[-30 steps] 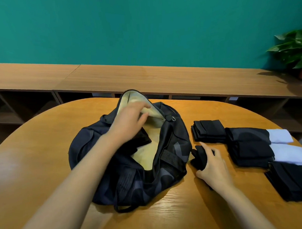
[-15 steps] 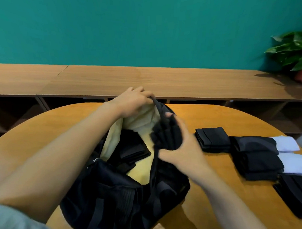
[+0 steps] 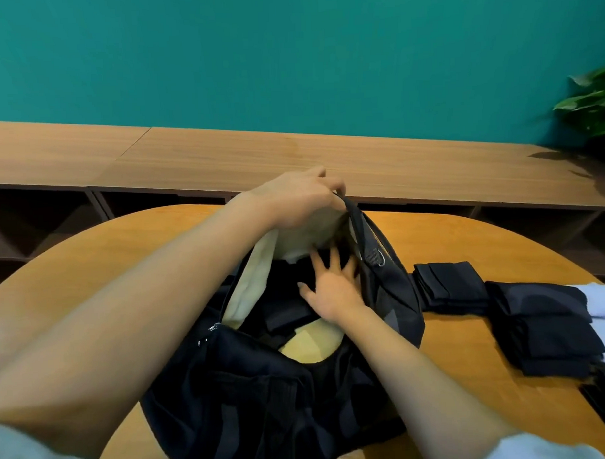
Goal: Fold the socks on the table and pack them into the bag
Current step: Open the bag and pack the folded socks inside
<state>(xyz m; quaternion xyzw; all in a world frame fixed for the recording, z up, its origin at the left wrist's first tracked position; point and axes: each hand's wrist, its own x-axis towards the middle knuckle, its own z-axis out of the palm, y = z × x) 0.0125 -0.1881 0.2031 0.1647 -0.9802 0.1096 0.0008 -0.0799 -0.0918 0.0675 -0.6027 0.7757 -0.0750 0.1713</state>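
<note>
A black duffel bag (image 3: 265,395) with a pale yellow lining lies open on the round wooden table (image 3: 463,344). My left hand (image 3: 293,202) grips the far rim of the bag and holds the opening up. My right hand (image 3: 334,283) is inside the bag, fingers spread, pressing flat on folded black socks (image 3: 287,312) that lie in it. More folded black socks (image 3: 450,286) sit on the table just right of the bag, with a further stack (image 3: 544,327) beyond them.
Folded white socks (image 3: 602,301) lie at the right table edge behind the dark stack. A long low wooden shelf unit (image 3: 360,158) runs behind the table along a teal wall. A potted plant (image 3: 592,109) stands at the far right.
My right hand picked a folded black sock up from the table, carried it over the bag and now presses down inside the bag. My left hand lifted the bag's rim higher.
</note>
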